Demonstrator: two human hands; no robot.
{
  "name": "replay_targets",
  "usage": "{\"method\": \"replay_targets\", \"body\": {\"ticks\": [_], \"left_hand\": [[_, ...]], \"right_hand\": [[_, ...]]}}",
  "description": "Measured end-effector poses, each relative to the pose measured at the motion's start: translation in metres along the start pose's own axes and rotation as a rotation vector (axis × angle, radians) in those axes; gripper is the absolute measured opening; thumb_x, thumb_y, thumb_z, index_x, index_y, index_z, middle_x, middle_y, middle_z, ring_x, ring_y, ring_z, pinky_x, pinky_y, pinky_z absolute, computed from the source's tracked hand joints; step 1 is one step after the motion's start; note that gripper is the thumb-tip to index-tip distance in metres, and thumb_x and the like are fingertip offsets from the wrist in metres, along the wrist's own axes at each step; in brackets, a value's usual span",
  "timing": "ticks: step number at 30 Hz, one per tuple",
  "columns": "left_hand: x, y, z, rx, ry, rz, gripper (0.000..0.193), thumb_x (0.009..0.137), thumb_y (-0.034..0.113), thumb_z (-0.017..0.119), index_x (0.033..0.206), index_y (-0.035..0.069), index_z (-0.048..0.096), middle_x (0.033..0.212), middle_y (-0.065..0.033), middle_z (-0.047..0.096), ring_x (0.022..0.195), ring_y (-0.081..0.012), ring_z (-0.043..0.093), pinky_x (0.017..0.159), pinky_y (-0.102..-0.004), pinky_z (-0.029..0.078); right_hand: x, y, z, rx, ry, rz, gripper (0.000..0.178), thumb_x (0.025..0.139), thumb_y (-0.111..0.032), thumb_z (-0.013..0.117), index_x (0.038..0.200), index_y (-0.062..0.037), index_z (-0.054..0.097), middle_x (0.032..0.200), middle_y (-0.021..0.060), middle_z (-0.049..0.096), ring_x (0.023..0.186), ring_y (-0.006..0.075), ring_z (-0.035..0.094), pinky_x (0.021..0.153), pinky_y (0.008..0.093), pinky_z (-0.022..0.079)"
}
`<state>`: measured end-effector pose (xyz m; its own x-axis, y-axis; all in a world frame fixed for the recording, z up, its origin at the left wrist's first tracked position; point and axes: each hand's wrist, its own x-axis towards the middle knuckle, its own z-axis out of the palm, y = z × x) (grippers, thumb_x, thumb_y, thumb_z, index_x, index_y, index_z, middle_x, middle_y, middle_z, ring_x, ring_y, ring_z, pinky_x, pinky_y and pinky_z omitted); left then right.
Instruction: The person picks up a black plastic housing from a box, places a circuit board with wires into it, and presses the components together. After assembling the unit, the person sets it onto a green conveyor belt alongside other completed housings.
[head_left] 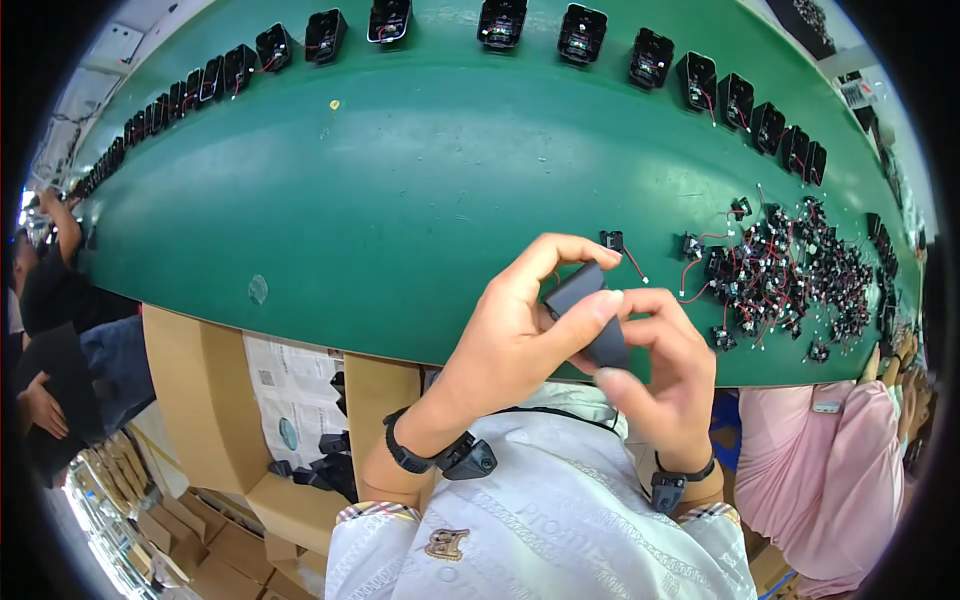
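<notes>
Just above the table's near edge, my left hand (pixel 515 315) grips a smooth black plastic housing (pixel 608 348) between thumb and fingers. The fingers of my right hand (pixel 660 365) are bent around the lower right end of the same housing, with the thumb at its bottom tip. The housing is tilted, and my fingers hide part of it, so its inside cannot be seen. Right behind my hands lies a small black module (pixel 612 240) with a red and black wire and a white plug.
A heap of similar wired modules (pixel 790 270) covers the right of the green table (pixel 400 200). Open black housings (pixel 502 22) stand in a long curved row along the far side. A cardboard box (pixel 200 390) with black parts sits at lower left. People work at both sides.
</notes>
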<state>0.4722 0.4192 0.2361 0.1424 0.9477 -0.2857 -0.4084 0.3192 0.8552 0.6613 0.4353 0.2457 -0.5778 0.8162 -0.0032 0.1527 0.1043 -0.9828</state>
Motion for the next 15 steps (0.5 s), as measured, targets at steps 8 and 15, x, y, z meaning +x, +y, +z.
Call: {"method": "replay_targets", "body": {"ticks": [8, 15], "left_hand": [[0.009, -0.003, -0.005, 0.243, -0.059, 0.051, 0.03, 0.105, 0.03, 0.039, 0.113, 0.003, 0.05, 0.108, -0.01, 0.064, 0.083, -0.0083, 0.056, 0.067, -0.0233, 0.048], [0.014, -0.01, -0.013, 0.444, -0.104, 0.205, 0.034, 0.101, 0.026, 0.038, 0.113, 0.0, 0.055, 0.103, -0.0084, 0.065, 0.079, -0.013, 0.059, 0.069, -0.0274, 0.047]], "right_hand": [[0.005, 0.005, 0.004, 0.829, 0.002, 0.396, 0.041, 0.085, -0.027, 0.066, 0.106, 0.0079, 0.063, 0.11, 0.0151, 0.062, 0.094, 0.0227, 0.064, 0.086, 0.0347, 0.049], [-0.002, 0.022, 0.004, 1.123, -0.001, 0.542, 0.057, 0.087, -0.031, 0.062, 0.122, 0.013, 0.054, 0.107, 0.0182, 0.066, 0.093, 0.0236, 0.065, 0.084, 0.0388, 0.054]]}}
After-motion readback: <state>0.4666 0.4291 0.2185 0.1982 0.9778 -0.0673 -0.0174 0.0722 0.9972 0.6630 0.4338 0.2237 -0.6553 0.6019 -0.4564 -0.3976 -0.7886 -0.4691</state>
